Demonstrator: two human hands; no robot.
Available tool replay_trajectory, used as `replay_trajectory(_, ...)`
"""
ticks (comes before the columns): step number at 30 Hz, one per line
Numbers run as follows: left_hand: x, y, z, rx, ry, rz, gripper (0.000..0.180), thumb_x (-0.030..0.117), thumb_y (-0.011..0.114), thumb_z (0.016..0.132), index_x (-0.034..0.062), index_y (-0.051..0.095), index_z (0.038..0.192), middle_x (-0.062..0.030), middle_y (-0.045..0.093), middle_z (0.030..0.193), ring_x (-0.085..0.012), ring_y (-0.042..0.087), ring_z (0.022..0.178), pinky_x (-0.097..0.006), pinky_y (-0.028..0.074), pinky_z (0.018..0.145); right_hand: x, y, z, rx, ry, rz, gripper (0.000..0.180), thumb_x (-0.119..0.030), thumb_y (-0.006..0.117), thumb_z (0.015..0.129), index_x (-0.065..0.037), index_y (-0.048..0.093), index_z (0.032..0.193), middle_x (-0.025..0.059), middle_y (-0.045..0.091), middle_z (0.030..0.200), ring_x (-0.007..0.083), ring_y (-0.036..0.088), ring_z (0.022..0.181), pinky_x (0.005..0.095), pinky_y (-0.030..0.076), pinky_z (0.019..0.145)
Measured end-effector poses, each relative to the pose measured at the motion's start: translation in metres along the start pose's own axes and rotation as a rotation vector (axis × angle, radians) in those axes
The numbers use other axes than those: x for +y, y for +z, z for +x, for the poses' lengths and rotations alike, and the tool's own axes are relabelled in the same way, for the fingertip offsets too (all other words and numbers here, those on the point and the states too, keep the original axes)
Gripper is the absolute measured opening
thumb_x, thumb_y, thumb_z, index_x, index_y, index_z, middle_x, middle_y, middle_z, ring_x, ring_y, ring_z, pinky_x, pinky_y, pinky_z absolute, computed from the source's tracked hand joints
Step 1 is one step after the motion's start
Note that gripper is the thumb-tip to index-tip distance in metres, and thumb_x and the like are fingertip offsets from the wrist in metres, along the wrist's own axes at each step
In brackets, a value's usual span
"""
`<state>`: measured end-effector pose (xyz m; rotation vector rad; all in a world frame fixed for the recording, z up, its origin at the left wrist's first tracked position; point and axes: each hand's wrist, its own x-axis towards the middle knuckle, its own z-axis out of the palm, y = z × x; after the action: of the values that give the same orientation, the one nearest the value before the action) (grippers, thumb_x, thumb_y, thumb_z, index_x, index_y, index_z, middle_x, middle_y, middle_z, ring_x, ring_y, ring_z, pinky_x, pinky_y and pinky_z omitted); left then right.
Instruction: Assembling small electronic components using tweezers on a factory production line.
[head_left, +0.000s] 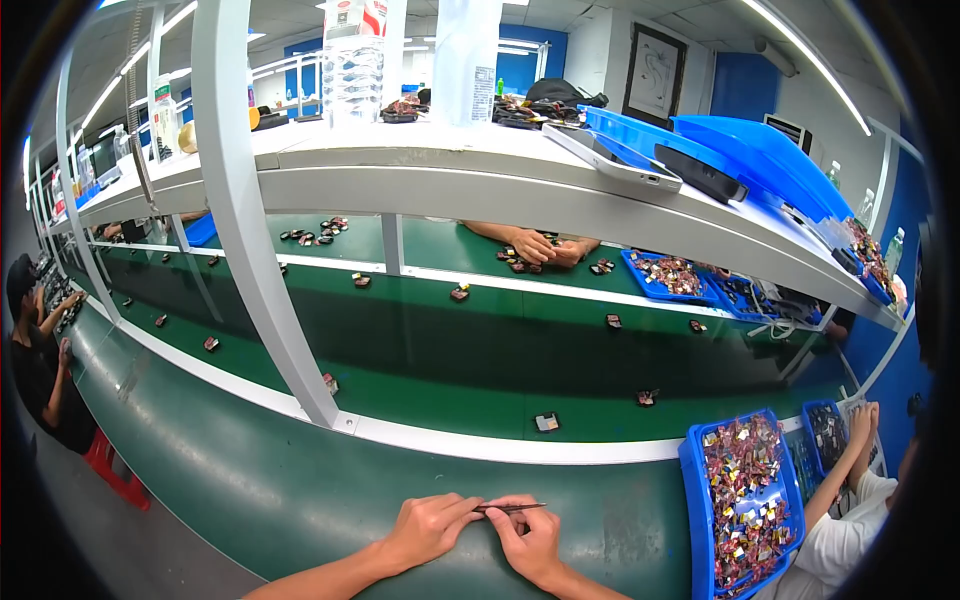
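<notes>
Over the green worktop (330, 490), my left hand (430, 527) and my right hand (530, 543) meet at the fingertips. Between them lies a slim dark pair of tweezers (518, 507), roughly level, its thin end reaching past my right fingers. My left thumb and fingers pinch its left end. My right thumb and forefinger close on it near the middle. Whether a small part is also pinched there is hidden by the fingers. To the right of my hands stands a blue tray (692, 500) heaped with small red, black and yellow parts (745, 490).
Beyond a white rail (480, 450) runs a green conveyor belt (450, 405) carrying spaced parts, including a grey-black one (546, 422). A white shelf (500, 185) and its post (250, 220) stand above. Co-workers sit left, right and opposite, one person's hands (545, 248) among parts.
</notes>
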<state>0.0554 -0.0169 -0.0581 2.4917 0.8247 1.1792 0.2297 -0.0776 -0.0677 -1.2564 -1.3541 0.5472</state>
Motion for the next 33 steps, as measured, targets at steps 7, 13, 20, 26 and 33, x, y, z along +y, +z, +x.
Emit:
replay_trajectory(7,0.002,0.0028,0.0001,0.009,0.003,0.003,0.019,0.007,0.077,0.082,0.0016,0.074,0.1,-0.0084,0.067,0.075,-0.0264,0.066,0.062,-0.035,0.053,0.055,-0.0003,-0.0003,-0.0007,0.021,-0.019,0.0,0.013,-0.009,0.075,0.092,0.002,0.072,0.099,0.0,0.072,0.075,0.0005,0.05,0.053,0.0192,0.035,0.047)
replay_trajectory(13,0.0001,0.0048,-0.0004,0.007,0.004,-0.007,0.019,0.006,0.077,0.082,0.0014,0.074,0.1,-0.0085,0.068,0.075,-0.0266,0.066,0.062,-0.035,0.053,0.055,0.0029,-0.0014,-0.0006,0.005,-0.013,-0.002,0.014,-0.01,0.075,0.093,0.002,0.072,0.099,0.001,0.074,0.077,0.0007,0.05,0.053,0.0193,0.035,0.047)
replay_trajectory(20,-0.0002,0.0052,-0.0031,-0.003,0.0,0.0,0.02,0.005,0.078,0.081,0.0014,0.074,0.101,-0.0089,0.068,0.076,-0.027,0.066,0.063,-0.035,0.053,0.055,0.0054,-0.0009,-0.0018,0.009,-0.055,-0.009,0.013,-0.009,0.074,0.093,0.003,0.072,0.097,0.0017,0.074,0.077,0.0007,0.05,0.052,0.0196,0.035,0.047)
replay_trajectory(26,0.0009,0.0047,-0.0014,-0.002,0.0,-0.002,0.02,0.005,0.078,0.081,0.0015,0.074,0.101,-0.009,0.069,0.077,-0.0272,0.067,0.063,-0.035,0.053,0.056,0.0011,-0.0024,-0.0007,0.003,0.006,0.024,0.013,-0.009,0.075,0.092,0.004,0.072,0.097,0.0028,0.075,0.08,0.0009,0.05,0.052,0.02,0.036,0.047)
replay_trajectory(33,0.0002,0.0078,-0.0021,0.001,0.004,0.0,0.021,0.006,0.078,0.081,0.0016,0.074,0.101,-0.0089,0.07,0.078,-0.0271,0.067,0.064,-0.035,0.054,0.056,0.0002,-0.0037,-0.0005,0.009,-0.017,0.036,0.012,-0.007,0.074,0.092,0.003,0.071,0.098,0.001,0.073,0.078,0.0007,0.05,0.053,0.0199,0.036,0.047)
